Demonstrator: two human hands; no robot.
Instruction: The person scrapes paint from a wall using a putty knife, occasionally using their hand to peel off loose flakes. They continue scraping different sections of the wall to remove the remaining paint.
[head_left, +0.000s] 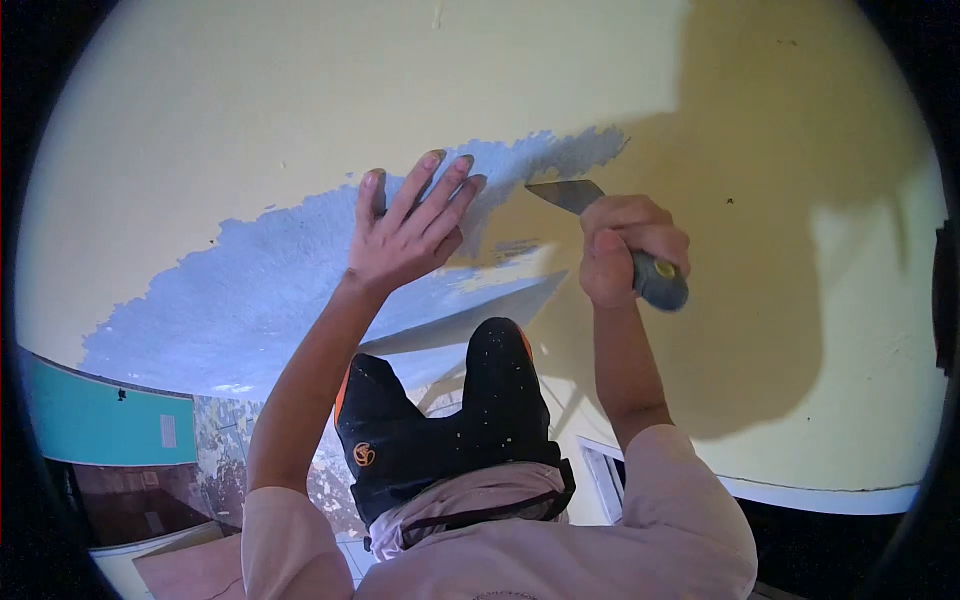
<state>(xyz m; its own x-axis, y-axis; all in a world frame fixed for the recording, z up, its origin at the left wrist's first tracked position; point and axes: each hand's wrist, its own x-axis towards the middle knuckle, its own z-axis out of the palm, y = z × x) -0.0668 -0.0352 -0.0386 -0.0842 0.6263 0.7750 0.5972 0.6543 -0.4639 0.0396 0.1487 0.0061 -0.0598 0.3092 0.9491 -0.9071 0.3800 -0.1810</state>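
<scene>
My left hand [412,225] lies with fingers spread against the wall, over a bluish-grey patch [270,270] with ragged edges. To its right, my right hand [630,245] is closed around the dark handle of a scraper [568,193]. The scraper's pointed blade reaches left to the border between the grey patch and the yellow paint [745,250]. A rounded handle end with a yellow spot sticks out below my fingers. Some streaks of yellow remain within the grey area between the two hands.
My knees in dark, paint-flecked trousers [500,385] are below my hands. A turquoise panel [120,415] stands at the lower left, beside a mottled, peeling surface [222,440]. A white edge strip [820,497] runs along the lower right. My shadow covers the wall at right.
</scene>
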